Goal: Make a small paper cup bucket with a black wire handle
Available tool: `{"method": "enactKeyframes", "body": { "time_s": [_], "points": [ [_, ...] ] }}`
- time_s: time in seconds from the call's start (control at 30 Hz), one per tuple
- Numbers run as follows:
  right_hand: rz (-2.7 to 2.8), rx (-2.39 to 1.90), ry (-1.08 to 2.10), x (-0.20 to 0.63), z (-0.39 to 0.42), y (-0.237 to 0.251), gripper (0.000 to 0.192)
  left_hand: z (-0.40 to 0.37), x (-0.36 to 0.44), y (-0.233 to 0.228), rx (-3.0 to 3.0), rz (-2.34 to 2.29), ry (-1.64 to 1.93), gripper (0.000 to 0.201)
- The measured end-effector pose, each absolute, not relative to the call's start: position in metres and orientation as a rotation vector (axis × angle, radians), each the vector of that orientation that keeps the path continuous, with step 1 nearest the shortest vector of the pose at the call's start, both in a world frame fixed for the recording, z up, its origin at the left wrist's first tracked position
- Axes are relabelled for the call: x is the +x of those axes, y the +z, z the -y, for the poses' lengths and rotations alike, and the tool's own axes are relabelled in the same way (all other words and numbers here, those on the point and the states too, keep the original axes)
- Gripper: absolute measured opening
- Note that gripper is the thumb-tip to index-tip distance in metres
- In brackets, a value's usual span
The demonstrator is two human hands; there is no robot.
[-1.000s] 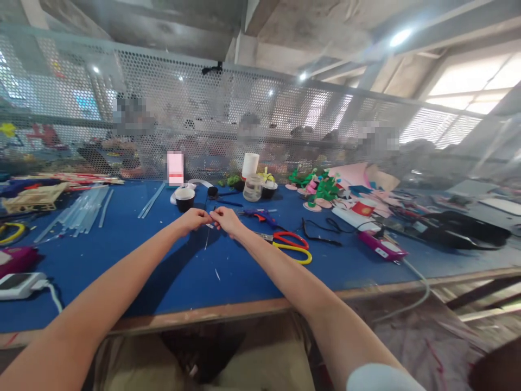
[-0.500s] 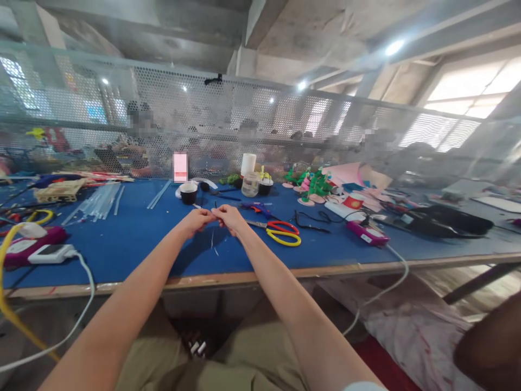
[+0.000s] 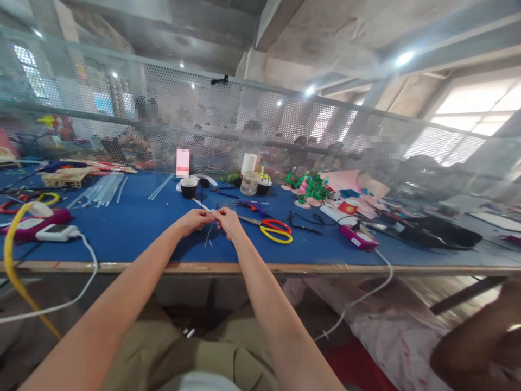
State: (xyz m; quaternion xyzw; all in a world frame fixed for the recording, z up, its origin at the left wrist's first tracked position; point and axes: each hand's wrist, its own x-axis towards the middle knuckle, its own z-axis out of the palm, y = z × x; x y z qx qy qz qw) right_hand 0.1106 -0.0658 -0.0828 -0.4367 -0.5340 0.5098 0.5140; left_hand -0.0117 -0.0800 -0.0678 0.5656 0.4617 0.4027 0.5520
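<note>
Left of the scissors [image 3: 262, 223] we list 1 left hand [image 3: 196, 219] and 1 right hand [image 3: 227, 221], fingertips meeting, pinched on 1 thin dark piece [image 3: 217, 206].

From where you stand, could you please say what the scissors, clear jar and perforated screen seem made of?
Scissors: grey blades, likely steel; the smooth red and yellow handles look like plastic.
Clear jar: glossy and see-through, so glass or clear plastic; I can't tell which.
Perforated screen: dull pale grey with regular round holes, probably sheet metal.

Both arms [image 3: 118, 298] reach forward — hands [image 3: 194, 221] close together, fingertips [image 3: 209, 215] pinched.
</note>
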Motion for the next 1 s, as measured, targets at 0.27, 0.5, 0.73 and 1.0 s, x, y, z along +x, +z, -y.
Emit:
{"method": "enactKeyframes", "body": {
  "time_s": [0.27, 0.5, 0.73, 1.0],
  "points": [
    [1.288, -0.91, 1.372, 0.111, 0.072, -0.083, 0.025, 0.09, -0.015, -0.07, 1.354, -1.027, 0.967, 0.029],
    [1.282, -0.888, 1.401, 0.114, 0.071, -0.085, 0.031, 0.09, -0.02, -0.069, 1.459, -1.001, 0.963, 0.029],
    [1.336, -0.918, 1.369, 0.115, 0.069, -0.088, 0.028, 0.086, -0.024, -0.071, 1.645, -1.108, 1.041, 0.019],
    [1.37, -0.993, 1.23, 0.114, 0.064, -0.091, 0.023, 0.087, -0.018, -0.072, 1.732, -1.189, 1.101, 0.016]
  ]
}}
